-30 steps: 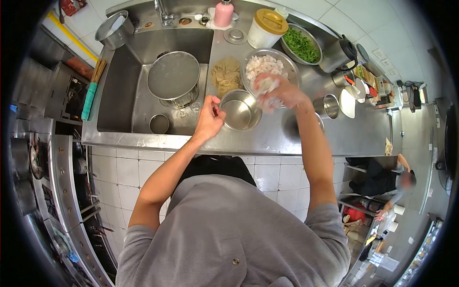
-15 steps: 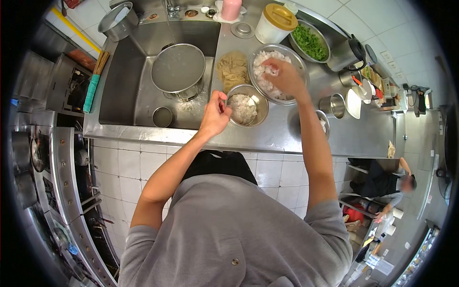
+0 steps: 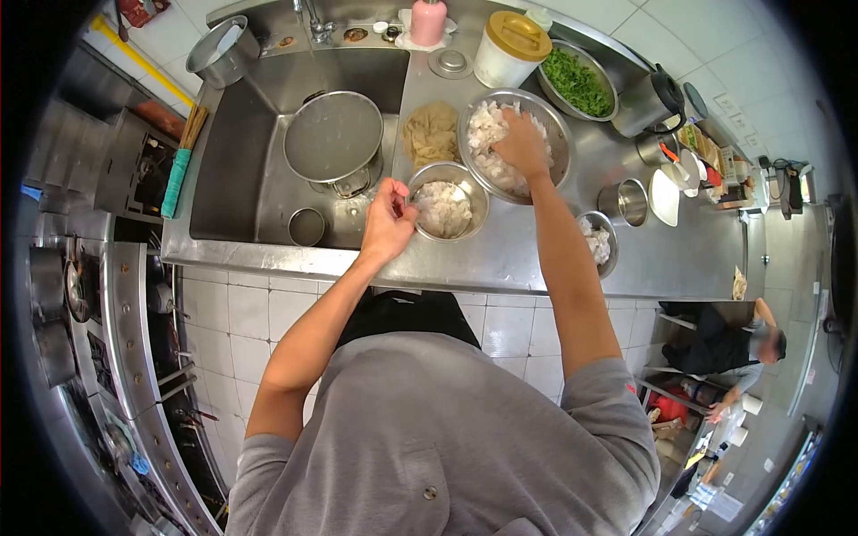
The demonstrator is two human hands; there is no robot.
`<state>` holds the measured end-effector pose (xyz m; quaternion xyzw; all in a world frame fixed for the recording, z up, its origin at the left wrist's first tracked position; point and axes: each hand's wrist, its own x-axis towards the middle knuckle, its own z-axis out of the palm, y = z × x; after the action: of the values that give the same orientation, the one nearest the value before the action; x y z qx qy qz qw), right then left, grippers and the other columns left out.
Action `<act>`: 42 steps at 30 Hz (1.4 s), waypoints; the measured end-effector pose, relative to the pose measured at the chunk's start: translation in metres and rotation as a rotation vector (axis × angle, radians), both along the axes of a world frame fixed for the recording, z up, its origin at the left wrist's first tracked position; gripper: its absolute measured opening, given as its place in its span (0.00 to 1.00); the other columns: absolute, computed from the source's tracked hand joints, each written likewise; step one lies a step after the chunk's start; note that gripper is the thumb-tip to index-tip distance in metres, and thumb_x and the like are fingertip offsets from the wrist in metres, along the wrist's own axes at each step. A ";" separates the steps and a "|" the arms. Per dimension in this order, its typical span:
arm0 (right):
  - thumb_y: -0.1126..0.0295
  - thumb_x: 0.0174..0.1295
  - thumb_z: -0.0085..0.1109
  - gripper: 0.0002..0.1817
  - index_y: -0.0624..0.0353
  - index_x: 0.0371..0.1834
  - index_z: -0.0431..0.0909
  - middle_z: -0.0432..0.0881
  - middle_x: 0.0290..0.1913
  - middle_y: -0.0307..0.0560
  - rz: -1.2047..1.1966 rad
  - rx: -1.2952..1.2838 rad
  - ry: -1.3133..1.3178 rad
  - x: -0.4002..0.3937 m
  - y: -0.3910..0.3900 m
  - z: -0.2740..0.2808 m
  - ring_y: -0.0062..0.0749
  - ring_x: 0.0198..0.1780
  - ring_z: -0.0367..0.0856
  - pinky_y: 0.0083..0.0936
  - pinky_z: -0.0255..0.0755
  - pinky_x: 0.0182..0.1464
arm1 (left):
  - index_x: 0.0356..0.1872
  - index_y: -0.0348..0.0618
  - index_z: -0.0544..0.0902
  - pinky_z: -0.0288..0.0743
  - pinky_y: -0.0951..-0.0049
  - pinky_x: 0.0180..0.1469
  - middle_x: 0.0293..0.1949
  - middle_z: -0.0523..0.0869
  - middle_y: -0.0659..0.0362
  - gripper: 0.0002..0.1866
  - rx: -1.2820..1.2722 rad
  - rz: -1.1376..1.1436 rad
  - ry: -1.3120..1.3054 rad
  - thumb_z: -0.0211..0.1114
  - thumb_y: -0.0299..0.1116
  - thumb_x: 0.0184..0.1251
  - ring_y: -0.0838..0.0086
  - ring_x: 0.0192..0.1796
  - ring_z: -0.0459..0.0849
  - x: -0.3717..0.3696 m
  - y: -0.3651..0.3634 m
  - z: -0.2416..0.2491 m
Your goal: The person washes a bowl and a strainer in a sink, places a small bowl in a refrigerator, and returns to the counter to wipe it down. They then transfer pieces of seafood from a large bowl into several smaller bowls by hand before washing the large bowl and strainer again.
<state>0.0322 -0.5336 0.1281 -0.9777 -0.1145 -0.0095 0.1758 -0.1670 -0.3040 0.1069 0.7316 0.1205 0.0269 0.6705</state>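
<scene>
My left hand (image 3: 388, 220) is closed at the left rim of a small metal bowl (image 3: 483, 217), thumb and fingers pinched at its edge. Pale, wet-looking chunks (image 3: 444, 207) lie inside. To the right, my right hand (image 3: 524, 143) reaches down into a larger metal bowl (image 3: 563, 170) of similar white pieces (image 3: 488, 128). Its fingers look apart, their tips partly sunk among the pieces. Behind the small bowl lies a crumpled tan cloth (image 3: 431, 131). Another metal bowl (image 3: 611, 260) with white pieces stands by my right forearm.
Left of the bowls, the sink (image 3: 234, 170) holds a large round strainer (image 3: 332, 134) and a small cup (image 3: 307, 227). Chopped greens (image 3: 576, 79), a gold-lidded tub (image 3: 516, 40) and a steel jug (image 3: 648, 100) stand behind. A person (image 3: 724, 348) is at the far right.
My right hand has gone from above the large bowl down into its white pieces. My left hand and the small bowl have shifted slightly left; the view has also moved a little.
</scene>
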 end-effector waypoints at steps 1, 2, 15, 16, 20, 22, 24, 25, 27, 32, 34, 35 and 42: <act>0.65 0.46 0.71 0.38 0.52 0.66 0.72 0.79 0.56 0.58 -0.014 0.047 -0.002 0.002 -0.005 -0.001 0.58 0.56 0.80 0.43 0.76 0.58 | 0.44 0.39 0.70 0.75 0.74 0.26 0.26 0.72 0.63 0.12 0.010 -0.009 -0.015 0.60 0.17 0.61 0.81 0.27 0.73 0.001 0.001 -0.001; 0.66 0.47 0.71 0.36 0.54 0.65 0.72 0.81 0.52 0.57 -0.028 0.092 -0.004 0.004 -0.012 -0.003 0.56 0.56 0.81 0.41 0.76 0.57 | 0.44 0.39 0.70 0.76 0.74 0.25 0.27 0.72 0.63 0.12 0.001 -0.005 -0.004 0.60 0.17 0.61 0.81 0.27 0.73 0.001 0.000 0.001; 0.76 0.51 0.66 0.29 0.57 0.60 0.73 0.83 0.44 0.41 -0.171 1.039 0.644 -0.014 -0.032 0.067 0.27 0.40 0.82 0.31 0.77 0.32 | 0.48 0.39 0.69 0.80 0.74 0.24 0.30 0.75 0.61 0.16 -0.067 -0.024 0.074 0.62 0.18 0.61 0.79 0.28 0.76 0.008 0.006 0.012; 0.77 0.51 0.66 0.29 0.59 0.61 0.73 0.83 0.46 0.41 -0.109 1.062 0.628 -0.014 -0.032 0.070 0.27 0.42 0.82 0.30 0.79 0.37 | 0.49 0.38 0.69 0.80 0.74 0.24 0.30 0.75 0.60 0.17 -0.082 -0.016 0.079 0.62 0.18 0.61 0.78 0.28 0.77 0.007 0.006 0.011; 0.78 0.52 0.65 0.30 0.62 0.62 0.73 0.84 0.49 0.42 0.013 1.019 0.654 -0.039 -0.016 0.098 0.27 0.48 0.83 0.26 0.79 0.50 | 0.53 0.35 0.68 0.81 0.74 0.24 0.31 0.75 0.58 0.19 -0.127 -0.030 0.097 0.62 0.19 0.62 0.77 0.28 0.78 0.006 0.008 0.012; 0.78 0.53 0.64 0.28 0.63 0.61 0.74 0.84 0.48 0.42 0.070 0.913 0.691 -0.063 -0.001 0.099 0.27 0.48 0.83 0.24 0.77 0.53 | 0.54 0.35 0.68 0.80 0.74 0.24 0.31 0.75 0.58 0.20 -0.123 -0.039 0.110 0.62 0.19 0.62 0.77 0.28 0.78 0.008 0.008 0.011; 0.78 0.54 0.64 0.26 0.62 0.59 0.76 0.84 0.47 0.42 0.190 0.789 0.710 -0.081 0.014 0.087 0.26 0.47 0.82 0.24 0.76 0.52 | 0.54 0.35 0.68 0.82 0.74 0.25 0.32 0.75 0.58 0.20 -0.139 -0.047 0.123 0.62 0.19 0.62 0.77 0.28 0.78 0.008 0.008 0.009; 0.78 0.54 0.65 0.25 0.62 0.58 0.77 0.84 0.47 0.42 0.319 0.673 0.701 -0.085 0.020 0.085 0.25 0.46 0.82 0.24 0.76 0.51 | 0.54 0.35 0.68 0.82 0.74 0.25 0.32 0.75 0.58 0.20 -0.147 -0.050 0.131 0.62 0.19 0.62 0.77 0.29 0.78 0.008 0.008 0.008; 0.77 0.54 0.66 0.23 0.61 0.56 0.79 0.84 0.46 0.42 0.574 0.438 0.676 -0.092 0.032 0.081 0.25 0.45 0.81 0.23 0.74 0.50 | 0.55 0.35 0.68 0.83 0.73 0.26 0.32 0.75 0.58 0.20 -0.151 -0.056 0.134 0.62 0.19 0.62 0.77 0.29 0.78 0.009 0.010 0.007; 0.77 0.55 0.64 0.19 0.62 0.52 0.81 0.84 0.39 0.41 0.541 0.439 0.439 -0.113 0.042 0.083 0.22 0.41 0.79 0.24 0.73 0.45 | 0.55 0.36 0.68 0.84 0.73 0.26 0.32 0.75 0.59 0.21 -0.147 -0.069 0.140 0.62 0.18 0.62 0.78 0.29 0.78 0.010 0.010 0.008; 0.78 0.55 0.64 0.19 0.62 0.52 0.81 0.82 0.36 0.41 0.557 0.436 0.303 -0.116 0.040 0.080 0.21 0.38 0.78 0.24 0.72 0.41 | 0.55 0.36 0.68 0.84 0.74 0.25 0.32 0.75 0.59 0.21 -0.138 -0.073 0.143 0.62 0.18 0.62 0.78 0.29 0.78 0.010 0.010 0.008; 0.79 0.55 0.64 0.19 0.62 0.52 0.81 0.82 0.35 0.41 0.599 0.438 0.192 -0.118 0.041 0.075 0.20 0.35 0.76 0.23 0.71 0.38 | 0.55 0.36 0.68 0.84 0.74 0.25 0.32 0.75 0.59 0.21 -0.133 -0.074 0.146 0.62 0.18 0.62 0.78 0.29 0.78 0.010 0.010 0.008; 0.79 0.52 0.61 0.12 0.62 0.41 0.82 0.80 0.27 0.49 0.367 0.695 0.367 -0.124 0.036 0.063 0.28 0.26 0.76 0.28 0.70 0.30 | 0.54 0.39 0.68 0.83 0.74 0.27 0.34 0.75 0.59 0.18 -0.119 -0.073 0.143 0.62 0.20 0.66 0.77 0.27 0.79 0.009 0.009 0.005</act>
<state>-0.0920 -0.4977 0.1909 -0.8092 -0.2431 0.1581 0.5109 -0.1577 -0.2948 0.1121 0.6946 0.1424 -0.0570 0.7029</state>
